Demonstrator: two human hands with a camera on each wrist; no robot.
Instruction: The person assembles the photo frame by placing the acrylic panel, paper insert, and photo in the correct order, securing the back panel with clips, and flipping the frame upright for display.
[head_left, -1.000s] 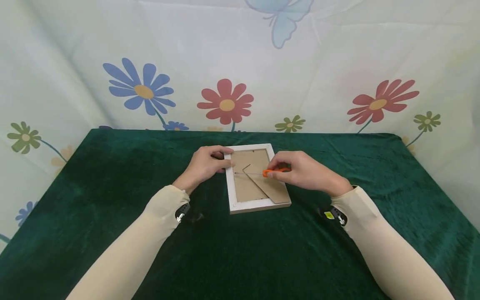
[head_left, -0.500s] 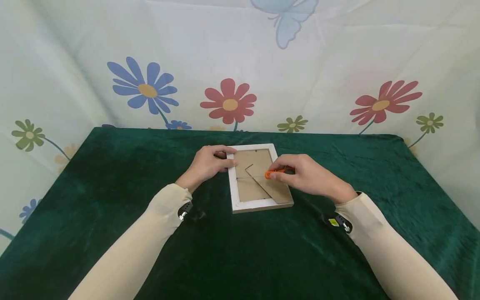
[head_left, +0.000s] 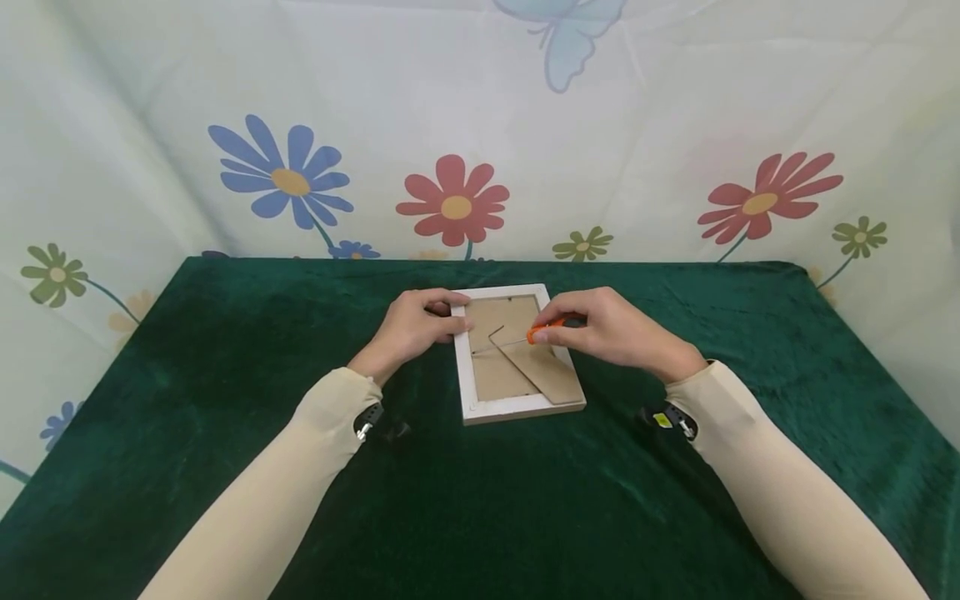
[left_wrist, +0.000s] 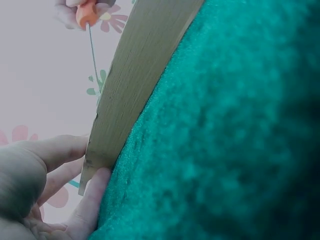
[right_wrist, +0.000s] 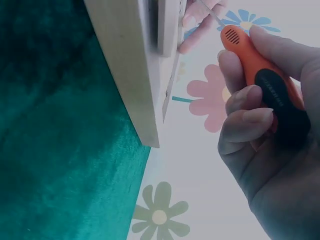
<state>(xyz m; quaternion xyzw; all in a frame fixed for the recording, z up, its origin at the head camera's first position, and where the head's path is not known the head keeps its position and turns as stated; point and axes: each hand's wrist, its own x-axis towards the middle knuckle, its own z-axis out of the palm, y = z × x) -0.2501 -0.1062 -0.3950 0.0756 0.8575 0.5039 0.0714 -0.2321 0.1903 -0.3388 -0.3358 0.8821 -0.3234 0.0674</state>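
Lifting the screwdriver point(head_left: 542, 331) higher, right hand point(head_left: 611, 333) pinches it (left hand point(head_left: 411, 327) still grips frame point(head_left: 517, 407)).

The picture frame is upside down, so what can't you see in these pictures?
- Front of the picture frame: it lies face down on the green cloth in the head view.
- Screwdriver tip: too thin and small to make out in any view.
- Left hand: its fingertips are blocked by the frame's edge in the left wrist view.
- Right hand: its palm covers most of the handle.
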